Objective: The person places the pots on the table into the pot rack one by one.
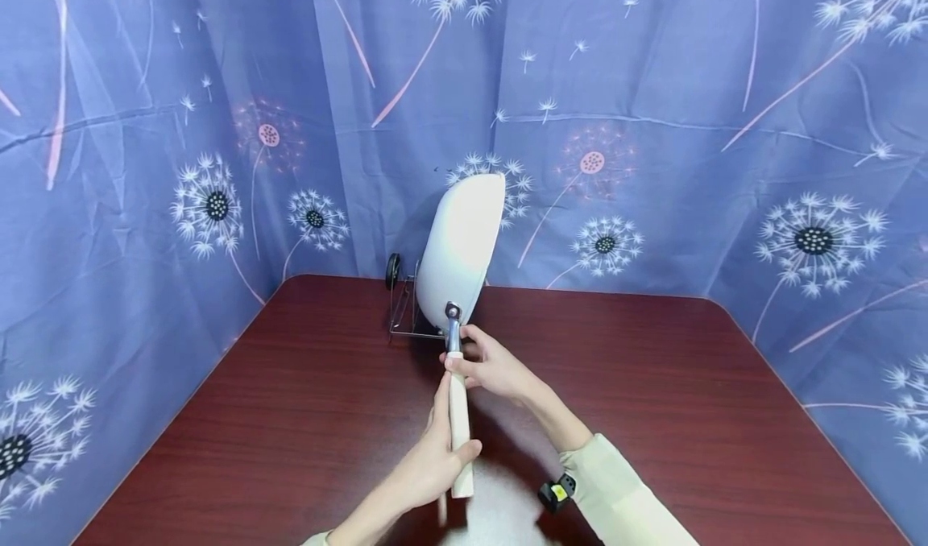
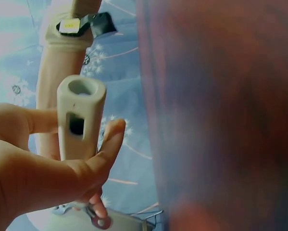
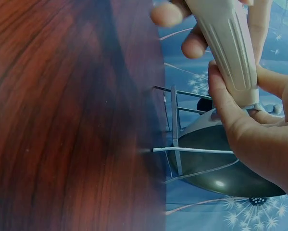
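Note:
A white wok [image 1: 460,248] stands on its edge in a wire rack [image 1: 416,335] at the back of the table, its cream handle [image 1: 459,417] pointing toward me. My left hand [image 1: 428,469] holds that handle near its free end, with the thumb on one side and fingers on the other. Farther up, my right hand [image 1: 493,365] grips the handle close to the metal joint [image 1: 453,320]. In the right wrist view, the wok's dark inside [image 3: 220,168] shows behind the rack wires. The left wrist view shows the hollow handle end [image 2: 82,89] up close.
A dark brown wooden table [image 1: 638,385] lies under the hands. Beside the rack's left side is a black round object [image 1: 392,272], too small to identify. Blue curtains [image 1: 652,71] with dandelion prints surround the table's back and sides. A black device [image 1: 557,492] sits at the right wrist.

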The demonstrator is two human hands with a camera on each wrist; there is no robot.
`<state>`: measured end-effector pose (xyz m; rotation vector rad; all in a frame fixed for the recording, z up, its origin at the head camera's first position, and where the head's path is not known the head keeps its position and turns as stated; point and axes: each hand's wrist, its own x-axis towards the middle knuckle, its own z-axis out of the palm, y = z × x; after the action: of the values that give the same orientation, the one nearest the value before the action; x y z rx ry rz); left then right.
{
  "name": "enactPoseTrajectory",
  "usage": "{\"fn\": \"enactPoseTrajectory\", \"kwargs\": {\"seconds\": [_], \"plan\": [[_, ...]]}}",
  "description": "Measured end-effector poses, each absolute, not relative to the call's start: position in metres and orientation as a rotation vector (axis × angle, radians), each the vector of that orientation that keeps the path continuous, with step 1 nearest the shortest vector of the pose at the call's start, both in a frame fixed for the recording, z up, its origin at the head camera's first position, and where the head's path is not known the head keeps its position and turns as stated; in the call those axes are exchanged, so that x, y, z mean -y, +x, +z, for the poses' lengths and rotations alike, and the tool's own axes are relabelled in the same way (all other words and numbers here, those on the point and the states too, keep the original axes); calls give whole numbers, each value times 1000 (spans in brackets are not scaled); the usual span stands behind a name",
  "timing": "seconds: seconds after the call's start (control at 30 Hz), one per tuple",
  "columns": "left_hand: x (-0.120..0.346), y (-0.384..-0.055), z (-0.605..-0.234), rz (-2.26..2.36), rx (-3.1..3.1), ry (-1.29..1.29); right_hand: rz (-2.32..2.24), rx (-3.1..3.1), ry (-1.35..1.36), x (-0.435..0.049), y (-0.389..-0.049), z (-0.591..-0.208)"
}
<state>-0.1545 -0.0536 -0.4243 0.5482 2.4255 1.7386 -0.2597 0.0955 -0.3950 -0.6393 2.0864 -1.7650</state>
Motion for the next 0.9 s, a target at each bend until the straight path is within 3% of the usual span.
{"fn": "enactPoseTrajectory", "kwargs": {"seconds": [0.47, 0.9], "plan": [[76, -161, -418, 1499, -2460, 623, -1723, -2229, -652, -98, -257, -401], [90, -178, -418, 1608, -2589, 594, -1688, -2450, -682, -112, -254, -401]]}}
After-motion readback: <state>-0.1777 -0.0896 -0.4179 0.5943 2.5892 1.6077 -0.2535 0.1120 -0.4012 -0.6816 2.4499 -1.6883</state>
